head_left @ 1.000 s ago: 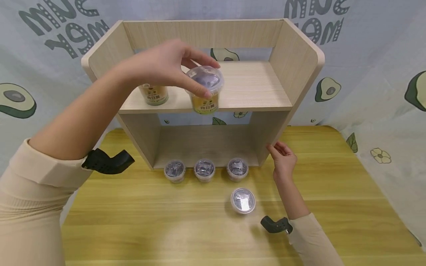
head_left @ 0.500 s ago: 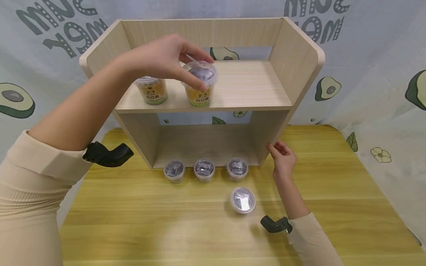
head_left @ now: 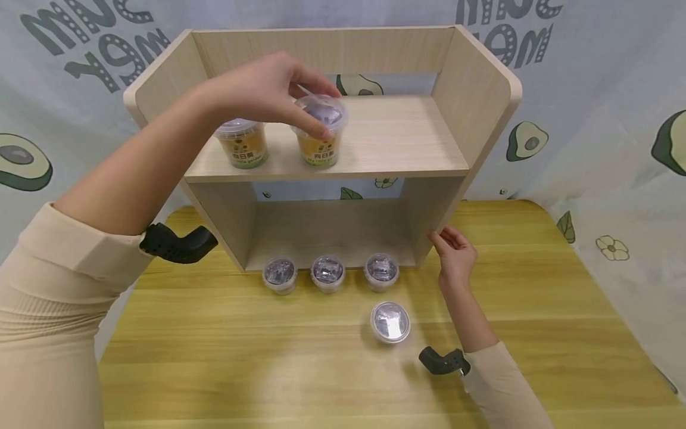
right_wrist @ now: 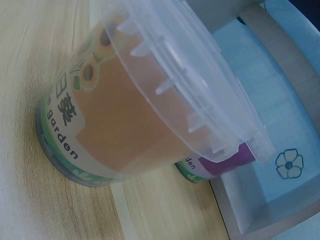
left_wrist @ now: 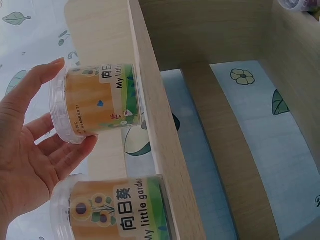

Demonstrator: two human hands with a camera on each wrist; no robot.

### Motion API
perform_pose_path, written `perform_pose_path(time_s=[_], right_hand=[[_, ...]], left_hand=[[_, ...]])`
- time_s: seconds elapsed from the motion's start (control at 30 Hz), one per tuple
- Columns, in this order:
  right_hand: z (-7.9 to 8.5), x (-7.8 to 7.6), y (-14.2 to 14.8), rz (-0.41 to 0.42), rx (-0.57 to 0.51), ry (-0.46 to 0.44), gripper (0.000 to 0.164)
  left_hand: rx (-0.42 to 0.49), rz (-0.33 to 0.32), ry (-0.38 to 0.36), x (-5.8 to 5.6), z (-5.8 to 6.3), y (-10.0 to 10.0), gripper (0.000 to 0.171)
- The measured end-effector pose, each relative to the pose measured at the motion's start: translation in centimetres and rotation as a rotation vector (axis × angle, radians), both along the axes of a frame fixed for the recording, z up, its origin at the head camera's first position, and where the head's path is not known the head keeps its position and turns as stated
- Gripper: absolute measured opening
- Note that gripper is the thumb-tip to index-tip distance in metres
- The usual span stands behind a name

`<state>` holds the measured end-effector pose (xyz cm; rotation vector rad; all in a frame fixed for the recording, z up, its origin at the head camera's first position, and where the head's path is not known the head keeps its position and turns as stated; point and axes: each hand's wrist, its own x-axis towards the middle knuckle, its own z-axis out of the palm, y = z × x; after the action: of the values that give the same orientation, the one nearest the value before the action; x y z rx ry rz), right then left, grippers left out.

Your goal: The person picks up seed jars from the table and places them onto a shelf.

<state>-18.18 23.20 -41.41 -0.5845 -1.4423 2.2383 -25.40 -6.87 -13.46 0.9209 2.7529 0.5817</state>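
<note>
My left hand [head_left: 276, 89] holds a clear plastic cup [head_left: 320, 149] with an orange sunflower label by its lidded top, thumb on the near side. The cup stands upright on the upper board of a small wooden shelf [head_left: 396, 134]. In the left wrist view, its base [left_wrist: 135, 95] appears to meet the board. A matching cup [head_left: 245, 149] stands left of it, partly behind my forearm. Low on the right, my right hand [head_left: 455, 256] grips the front edge of the shelf's side panel between thumb and fingers.
Three lidded cups [head_left: 328, 271] line the shelf's front foot on the wooden table [head_left: 214, 357]. Another cup [head_left: 390, 322] stands nearer, left of my right forearm; a large sunflower cup [right_wrist: 120, 110] and a purple-labelled cup [right_wrist: 227, 165] fill the right wrist view. Patterned cloth [head_left: 605, 149] hangs behind.
My left hand has carried the cup back and slightly left, from in front of the upper board onto it. The right hand keeps its place on the side panel.
</note>
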Motion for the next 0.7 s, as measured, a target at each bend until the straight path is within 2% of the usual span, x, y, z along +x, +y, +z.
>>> perform_pose_path(time_s=[0.3, 0.7], right_hand=[[0.01, -0.11, -0.02, -0.005, -0.001, 0.015, 0.024], [-0.04, -0.15, -0.09, -0.014, 0.015, 0.020, 0.025]], left_hand=[[-0.033, 0.000, 0.009, -0.57, -0.55, -0.07, 0.071], [-0.040, -0.006, -0.005, -0.88, -0.67, -0.20, 0.074]])
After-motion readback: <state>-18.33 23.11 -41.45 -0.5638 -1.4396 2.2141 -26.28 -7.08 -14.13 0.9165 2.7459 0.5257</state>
